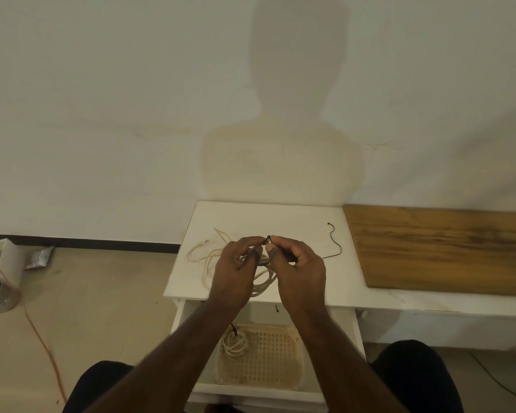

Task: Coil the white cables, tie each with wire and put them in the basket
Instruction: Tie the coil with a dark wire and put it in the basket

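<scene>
- A thin white cable wound into a loose round coil (pixel 262 280) lies on the white tabletop (pixel 304 231), near its front edge, partly hidden under both hands.
- A short black tie wire (pixel 268 238) crosses the coil's far side; its ends are pinched in the grip of the left hand (pixel 236 269) and the right hand (pixel 298 272).
- A second white cable, loose and uncoiled (pixel 204 251), sprawls on the tabletop's left part, touching the coil.
- A spare wavy black wire (pixel 335 242) lies on the tabletop's right part, apart from the coil.
- A cream perforated plastic basket (pixel 268 359) sits below the tabletop's front edge; a tied white coil (pixel 235 342) rests in its left far corner.
</scene>
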